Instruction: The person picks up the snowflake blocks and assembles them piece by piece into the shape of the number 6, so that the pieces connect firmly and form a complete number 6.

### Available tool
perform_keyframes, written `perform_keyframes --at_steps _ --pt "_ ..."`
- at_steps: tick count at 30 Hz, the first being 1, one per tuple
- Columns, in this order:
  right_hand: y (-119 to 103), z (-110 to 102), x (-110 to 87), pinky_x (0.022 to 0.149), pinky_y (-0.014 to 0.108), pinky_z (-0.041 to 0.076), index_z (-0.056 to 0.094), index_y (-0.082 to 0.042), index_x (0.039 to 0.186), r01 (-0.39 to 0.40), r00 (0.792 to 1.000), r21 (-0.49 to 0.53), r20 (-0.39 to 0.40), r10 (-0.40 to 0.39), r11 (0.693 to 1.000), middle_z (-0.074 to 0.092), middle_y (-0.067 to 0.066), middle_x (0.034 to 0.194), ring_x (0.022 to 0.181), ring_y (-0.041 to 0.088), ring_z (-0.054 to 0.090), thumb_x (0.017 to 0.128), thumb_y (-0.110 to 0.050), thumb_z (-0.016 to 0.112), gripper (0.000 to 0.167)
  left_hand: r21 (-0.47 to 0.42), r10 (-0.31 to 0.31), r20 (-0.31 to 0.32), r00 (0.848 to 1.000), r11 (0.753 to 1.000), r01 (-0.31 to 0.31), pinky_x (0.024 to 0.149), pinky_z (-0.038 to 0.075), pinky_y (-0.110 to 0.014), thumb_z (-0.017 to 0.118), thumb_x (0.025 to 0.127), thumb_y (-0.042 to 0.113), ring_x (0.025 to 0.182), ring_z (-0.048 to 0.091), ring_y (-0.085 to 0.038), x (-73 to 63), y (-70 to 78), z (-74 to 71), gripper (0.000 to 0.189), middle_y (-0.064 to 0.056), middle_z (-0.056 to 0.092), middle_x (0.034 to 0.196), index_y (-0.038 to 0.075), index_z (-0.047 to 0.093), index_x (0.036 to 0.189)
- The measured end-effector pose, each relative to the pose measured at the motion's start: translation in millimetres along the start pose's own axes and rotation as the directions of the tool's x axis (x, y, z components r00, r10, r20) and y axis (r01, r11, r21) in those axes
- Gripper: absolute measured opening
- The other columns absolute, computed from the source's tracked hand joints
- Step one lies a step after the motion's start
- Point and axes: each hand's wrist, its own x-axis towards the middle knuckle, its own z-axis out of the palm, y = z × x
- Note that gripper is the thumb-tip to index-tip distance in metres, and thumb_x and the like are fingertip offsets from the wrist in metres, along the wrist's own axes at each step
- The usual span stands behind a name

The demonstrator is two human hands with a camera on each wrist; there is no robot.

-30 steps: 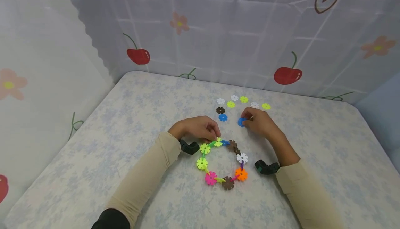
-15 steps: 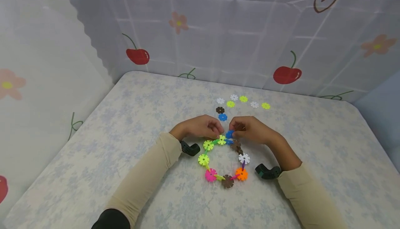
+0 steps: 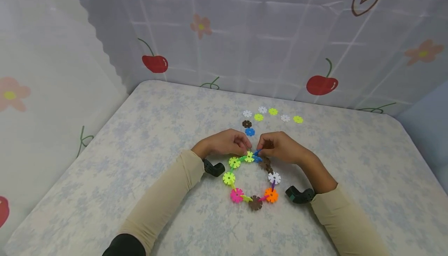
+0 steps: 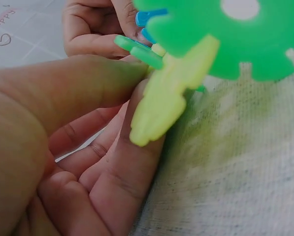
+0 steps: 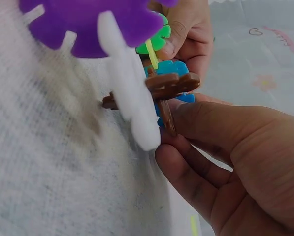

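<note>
A ring of slotted plastic discs lies on the table, joined edge to edge. At its far side my left hand (image 3: pixel 229 142) pinches a green disc (image 4: pixel 139 51) between thumb and index finger, beside a yellow-green disc (image 3: pixel 249 156). My right hand (image 3: pixel 283 146) pinches a blue disc (image 3: pixel 257 153), tilted, right at the ring's other blue disc (image 3: pixel 258 159). Brown discs (image 5: pixel 171 86) sit close to the right fingertips. A white disc (image 3: pixel 274 178), an orange disc (image 3: pixel 271 195) and a pink disc (image 3: pixel 237 195) continue the ring nearer to me.
Beyond the hands lie loose discs: a blue one (image 3: pixel 250 131), a brown one (image 3: pixel 246 124), and several white and yellow ones, including a yellow disc (image 3: pixel 298 119) at the right. A patterned curtain (image 3: pixel 238 46) hangs behind the table (image 3: pixel 168 124).
My right hand has come left and toward me, bringing the blue disc from apart to the ring's far side. That disc has turned more edge-on. The ring and left hand have shifted slightly right.
</note>
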Motion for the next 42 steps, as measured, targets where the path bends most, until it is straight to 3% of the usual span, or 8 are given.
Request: perform_keyframes --at_steps 12,24,29,32,35,38,40,42 --pt "0.4 0.2 0.4 0.061 0.028 0.051 0.073 -0.007 0.082 0.009 0.999 -0.081 -0.038 -0.012 0.997 0.072 -0.001 0.080 0.071 0.017 0.062 0.090 0.001 0.075 0.012 -0.024 0.046 -0.041 0.998 0.999 -0.047 0.071 0.052 -0.027 0.070 0.094 0.000 0.075 0.062 -0.013 1.6 -3.7 3.4 0.008 -0.005 0.071 0.088 -0.002 0.073 0.101" --pt "-2.8 3.0 1.2 0.057 0.027 0.049 0.072 -0.010 0.077 0.029 0.999 -0.123 -0.033 -0.034 0.992 0.072 -0.004 0.080 0.066 0.016 0.059 0.089 0.000 0.077 0.016 -0.054 0.000 -0.090 0.996 0.999 -0.005 0.068 0.051 -0.026 0.071 0.093 -0.003 0.073 0.061 -0.013 1.5 -0.2 7.8 0.006 -0.006 0.070 0.086 0.003 0.072 0.090" --pt "-2.6 -0.3 3.4 0.063 0.030 0.052 0.072 -0.011 0.084 0.020 1.000 -0.142 -0.001 -0.020 0.990 0.071 -0.003 0.083 0.071 0.016 0.060 0.091 -0.001 0.075 0.013 -0.015 -0.017 -0.081 0.997 1.000 0.016 0.071 0.050 -0.026 0.070 0.095 0.001 0.075 0.060 -0.013 0.5 -0.6 6.0 0.002 -0.005 0.069 0.087 0.001 0.071 0.096" --pt "-1.9 -9.8 2.6 0.075 0.034 0.056 0.073 -0.009 0.097 -0.005 1.000 -0.146 0.017 0.008 0.989 0.071 0.001 0.092 0.083 0.018 0.065 0.092 0.001 0.073 0.011 -0.004 -0.034 -0.075 0.997 0.999 0.034 0.071 0.050 -0.026 0.069 0.096 0.003 0.076 0.059 -0.014 -0.3 0.3 5.7 0.004 -0.005 0.069 0.087 0.001 0.071 0.098" --pt "2.4 -28.3 -0.4 0.086 0.041 0.055 0.073 -0.005 0.113 -0.063 0.997 -0.197 -0.059 0.053 0.978 0.071 0.006 0.106 0.098 0.023 0.066 0.095 0.001 0.069 0.020 -0.005 -0.034 -0.064 0.997 0.999 0.033 0.072 0.049 -0.026 0.068 0.097 0.005 0.076 0.058 -0.014 -0.2 1.7 6.8 0.004 -0.005 0.068 0.088 0.002 0.070 0.099" --pt "12.0 -52.7 -2.3 0.092 0.050 0.052 0.067 0.000 0.126 -0.174 0.970 -0.286 -0.216 0.113 0.942 0.067 0.016 0.120 0.109 0.033 0.062 0.099 -0.003 0.064 0.027 -0.018 -0.030 -0.054 0.998 0.999 0.029 0.071 0.049 -0.026 0.068 0.097 0.005 0.076 0.057 -0.014 -0.5 2.3 8.0 0.004 -0.006 0.067 0.088 0.002 0.070 0.099" --pt "21.2 -69.1 -2.0 0.094 0.056 0.049 0.062 0.003 0.133 -0.278 0.934 -0.336 -0.315 0.170 0.900 0.060 0.023 0.128 0.114 0.041 0.058 0.102 -0.006 0.059 0.032 -0.022 -0.026 -0.055 0.998 0.999 0.025 0.071 0.049 -0.026 0.067 0.097 0.004 0.075 0.057 -0.014 -1.2 2.2 8.7 0.004 -0.006 0.067 0.087 0.001 0.070 0.099" --pt "31.0 -82.7 -2.3 0.100 0.061 0.042 0.054 0.008 0.140 -0.375 0.900 -0.374 -0.366 0.236 0.848 0.050 0.031 0.134 0.122 0.048 0.050 0.104 -0.008 0.053 0.039 -0.022 -0.024 -0.059 0.998 1.000 0.022 0.071 0.049 -0.026 0.067 0.097 0.003 0.075 0.057 -0.014 -1.4 1.6 9.5 0.004 -0.006 0.067 0.087 0.001 0.069 0.099"
